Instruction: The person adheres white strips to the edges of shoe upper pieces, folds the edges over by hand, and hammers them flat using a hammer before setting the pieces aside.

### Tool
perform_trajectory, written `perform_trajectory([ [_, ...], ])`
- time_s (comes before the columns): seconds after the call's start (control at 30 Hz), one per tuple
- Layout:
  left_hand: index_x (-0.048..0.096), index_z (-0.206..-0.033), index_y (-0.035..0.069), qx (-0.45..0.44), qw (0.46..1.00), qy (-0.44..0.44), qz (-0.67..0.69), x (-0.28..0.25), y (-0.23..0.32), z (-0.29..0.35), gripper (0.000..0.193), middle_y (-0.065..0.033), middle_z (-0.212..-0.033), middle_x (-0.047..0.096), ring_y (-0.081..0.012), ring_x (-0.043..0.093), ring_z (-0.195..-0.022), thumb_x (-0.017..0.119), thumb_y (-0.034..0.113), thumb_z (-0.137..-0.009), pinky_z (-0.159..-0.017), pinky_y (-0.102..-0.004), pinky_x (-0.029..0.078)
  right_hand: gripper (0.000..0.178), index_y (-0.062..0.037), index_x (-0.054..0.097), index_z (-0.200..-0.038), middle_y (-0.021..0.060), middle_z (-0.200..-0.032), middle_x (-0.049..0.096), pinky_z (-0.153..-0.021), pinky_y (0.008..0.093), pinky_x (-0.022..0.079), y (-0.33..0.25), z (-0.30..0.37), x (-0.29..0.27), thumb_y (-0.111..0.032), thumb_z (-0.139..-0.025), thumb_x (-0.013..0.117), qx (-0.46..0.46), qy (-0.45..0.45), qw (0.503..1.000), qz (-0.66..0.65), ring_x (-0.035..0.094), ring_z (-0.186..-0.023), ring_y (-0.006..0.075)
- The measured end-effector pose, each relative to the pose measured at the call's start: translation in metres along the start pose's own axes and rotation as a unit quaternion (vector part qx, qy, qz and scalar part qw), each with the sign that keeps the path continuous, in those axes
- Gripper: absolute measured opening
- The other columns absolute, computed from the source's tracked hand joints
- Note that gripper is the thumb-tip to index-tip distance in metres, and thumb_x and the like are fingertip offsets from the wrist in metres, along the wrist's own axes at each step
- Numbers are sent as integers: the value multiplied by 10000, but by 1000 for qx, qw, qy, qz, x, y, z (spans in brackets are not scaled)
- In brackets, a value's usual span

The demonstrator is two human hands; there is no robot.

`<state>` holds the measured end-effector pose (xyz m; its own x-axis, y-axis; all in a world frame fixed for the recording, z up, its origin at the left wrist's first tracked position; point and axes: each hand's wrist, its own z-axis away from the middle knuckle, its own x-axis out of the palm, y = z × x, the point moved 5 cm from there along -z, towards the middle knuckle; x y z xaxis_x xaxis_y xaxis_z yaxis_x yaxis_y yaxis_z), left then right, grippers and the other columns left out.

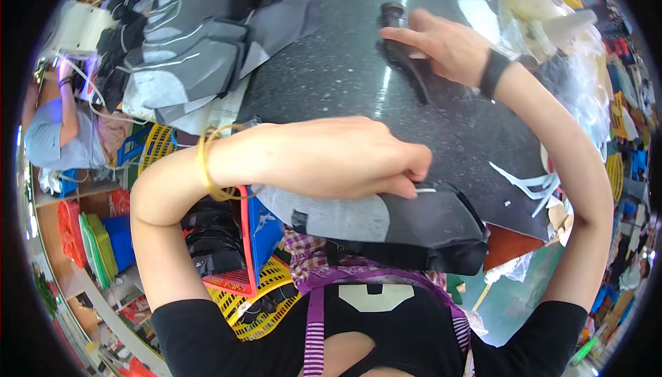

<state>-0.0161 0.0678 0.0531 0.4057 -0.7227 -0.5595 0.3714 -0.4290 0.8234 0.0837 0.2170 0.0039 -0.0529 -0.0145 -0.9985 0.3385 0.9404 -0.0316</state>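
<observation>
Lower centre, a grey piece [376, 220] lies along the table's [317, 80] near edge, presumably for easy reach. At centre, the left hand [369, 156] curls shut, thumb and finger pinching its rim, seemingly to steady it. Upper centre, the right hand [452, 46] spreads over a dark tool [412, 75]; whether it grips, I can't tell. Upper left, similar pieces [196, 53] overlap.

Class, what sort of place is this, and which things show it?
Probably a sewing workshop: stacked grey pieces, a co-worker beside what looks like a sewing machine, and a grey-and-black piece under the left hand.
</observation>
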Motion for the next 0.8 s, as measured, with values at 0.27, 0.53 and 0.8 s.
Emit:
perform_trajectory([
  [0.27,544,-897,74,67,979,84,-175,34,-48,-42,181,-93,-829,586,-291,582,-832,628,234,-889,-686,-408,445,432,-94,581,-1272,119,-1020,672,-736,344,534,-43,79,-80,-26,-851,650,82,118,983,-118,676,-903,257],
  [0.53,634,-965,82,79,972,131,-177,20,-61,-65,184,-16,-968,602,-187,551,-954,678,210,-841,-767,-344,388,424,0,588,-1161,117,-815,581,-618,383,502,-82,147,-64,-109,-761,677,162,-74,955,-237,630,-689,283],
  [0.8,648,-885,113,183,961,105,-178,19,-70,-73,89,23,-912,610,-159,566,-837,648,196,-852,-726,-318,373,227,-11,629,-995,145,-803,598,-587,357,479,-64,139,-63,55,-778,621,274,11,920,-280,621,-665,336],
])
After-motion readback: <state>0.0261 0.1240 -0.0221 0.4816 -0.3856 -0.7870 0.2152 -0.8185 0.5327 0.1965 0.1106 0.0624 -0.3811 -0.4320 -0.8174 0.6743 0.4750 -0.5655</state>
